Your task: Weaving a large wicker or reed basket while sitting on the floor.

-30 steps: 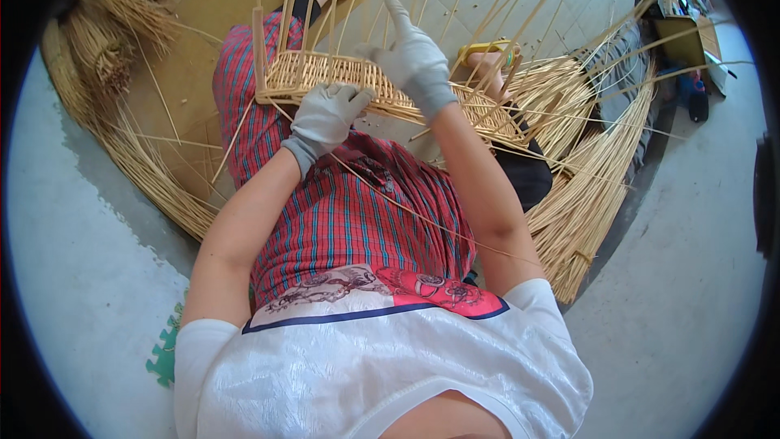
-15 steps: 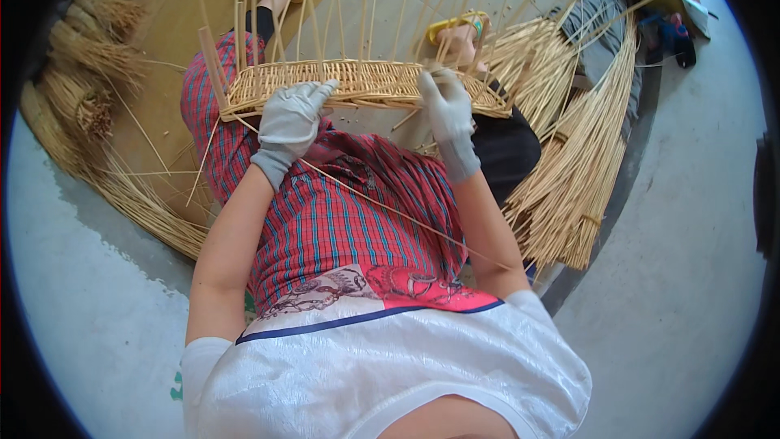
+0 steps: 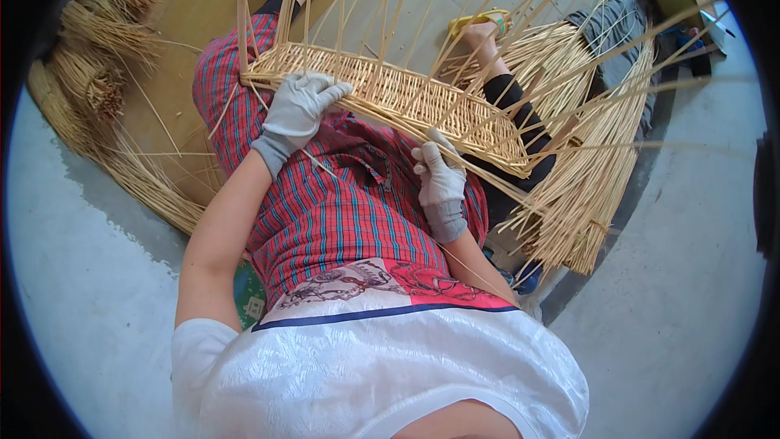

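A half-woven wicker basket (image 3: 406, 85), long and narrow with tall loose stakes standing from its edges, rests across my lap, its right end tilted toward me. My left hand (image 3: 301, 107), in a pale glove, is closed on the basket's near edge, left of the middle. Lower and to the right, my gloved right hand (image 3: 442, 183) has its fingers curled at the near edge, one finger reaching up against it. What lies inside those fingers is hidden. A short rod end (image 3: 318, 164) sticks out below my left hand.
Bundles of wicker rods (image 3: 581, 195) lie close on the right, against grey cloth (image 3: 609, 20). More bundles (image 3: 97, 73) are at the left on a brown board (image 3: 187, 16). My feet in yellow sandals (image 3: 479, 20) are beyond the basket. Long stakes fan out to the upper right.
The basket has turned, its right end swinging down toward me and its left end rising. My right hand has come down from above the rim to the near edge. My left hand keeps its grip.
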Demonstrator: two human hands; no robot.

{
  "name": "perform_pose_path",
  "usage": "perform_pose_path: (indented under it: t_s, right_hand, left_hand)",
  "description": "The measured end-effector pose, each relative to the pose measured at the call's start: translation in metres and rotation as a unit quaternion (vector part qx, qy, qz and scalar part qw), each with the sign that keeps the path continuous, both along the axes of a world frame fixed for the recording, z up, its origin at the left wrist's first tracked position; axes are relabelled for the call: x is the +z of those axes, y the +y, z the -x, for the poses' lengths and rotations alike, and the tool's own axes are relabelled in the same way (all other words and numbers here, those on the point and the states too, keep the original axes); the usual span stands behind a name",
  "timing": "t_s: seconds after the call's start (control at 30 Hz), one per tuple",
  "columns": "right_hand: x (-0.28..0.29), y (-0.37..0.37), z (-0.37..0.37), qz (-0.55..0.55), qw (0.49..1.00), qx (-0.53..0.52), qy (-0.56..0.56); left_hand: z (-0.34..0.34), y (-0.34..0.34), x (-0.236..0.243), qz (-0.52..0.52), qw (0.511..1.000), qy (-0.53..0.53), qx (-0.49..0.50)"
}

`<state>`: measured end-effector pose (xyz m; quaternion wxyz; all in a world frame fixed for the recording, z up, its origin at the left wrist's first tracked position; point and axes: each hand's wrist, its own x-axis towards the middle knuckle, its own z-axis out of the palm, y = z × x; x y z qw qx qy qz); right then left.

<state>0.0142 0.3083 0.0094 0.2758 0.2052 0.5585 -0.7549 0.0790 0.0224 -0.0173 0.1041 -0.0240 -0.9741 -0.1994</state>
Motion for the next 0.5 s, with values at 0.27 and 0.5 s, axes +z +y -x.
perform_pose_path:
  t_s: [0.27, 0.5]
  right_hand:
    - [0.025, -0.01, 0.032, -0.164, 0.937, 0.173, 0.256]
    - [0.025, -0.18, 0.199, -0.234, 0.715, 0.342, 0.563]
  left_hand:
    - [0.013, -0.013, 0.013, -0.137, 0.985, -0.1, 0.03]
    - [0.041, 0.005, 0.018, -0.172, 0.968, -0.15, 0.101]
